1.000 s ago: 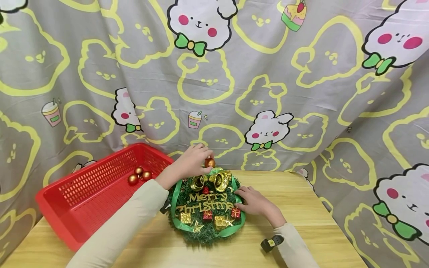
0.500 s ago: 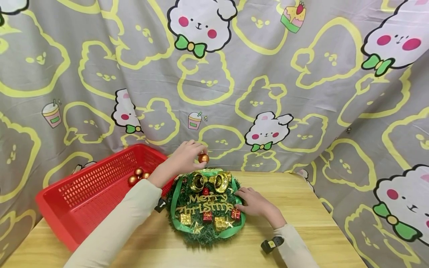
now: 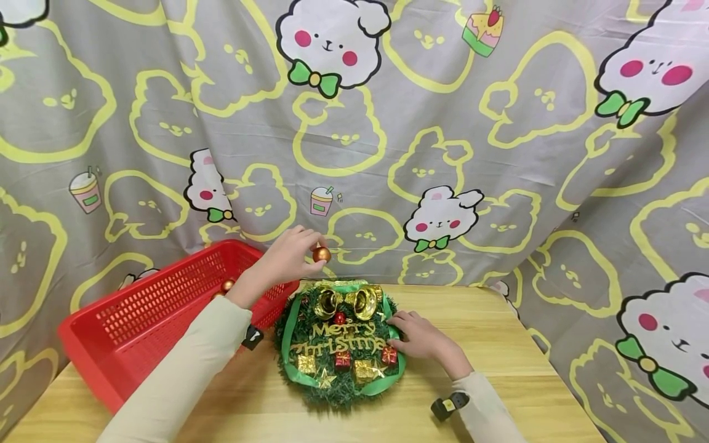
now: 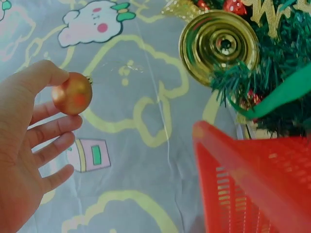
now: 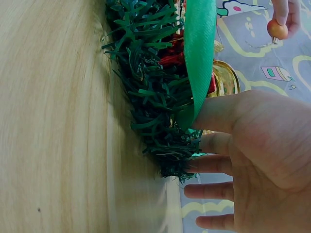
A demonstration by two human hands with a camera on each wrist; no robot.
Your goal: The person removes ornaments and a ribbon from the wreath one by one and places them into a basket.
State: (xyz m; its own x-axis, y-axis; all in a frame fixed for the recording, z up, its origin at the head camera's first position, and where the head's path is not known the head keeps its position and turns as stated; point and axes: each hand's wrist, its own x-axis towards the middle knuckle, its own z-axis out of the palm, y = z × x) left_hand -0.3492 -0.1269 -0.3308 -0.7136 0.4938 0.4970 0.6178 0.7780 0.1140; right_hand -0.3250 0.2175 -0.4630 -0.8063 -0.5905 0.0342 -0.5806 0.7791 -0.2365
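Observation:
My left hand (image 3: 290,253) pinches a shiny copper-gold Christmas ball (image 3: 321,254) between thumb and fingertips, up in the air behind and left of the wreath. In the left wrist view the ball (image 4: 73,94) shows its small metal cap, and the lower fingers are spread. The green tinsel wreath (image 3: 338,394) lies on the table, with gold bells (image 3: 364,303), gold "Merry Christmas" lettering (image 3: 343,339), small gift boxes and a green ribbon (image 3: 382,384). My right hand (image 3: 419,335) rests at its right edge, fingers nearly straight, the thumb by the ribbon (image 5: 199,58).
A red plastic basket (image 3: 83,344) stands left of the wreath. A gold ball (image 3: 228,285) shows inside it, others partly hidden by my left forearm. The wooden table (image 3: 498,381) reaches back to a grey patterned curtain (image 3: 365,178).
My left hand has lifted the ball off the top of the wreath and carried it left toward the basket, its forearm now covering more of the basket's balls. The right hand has stayed put.

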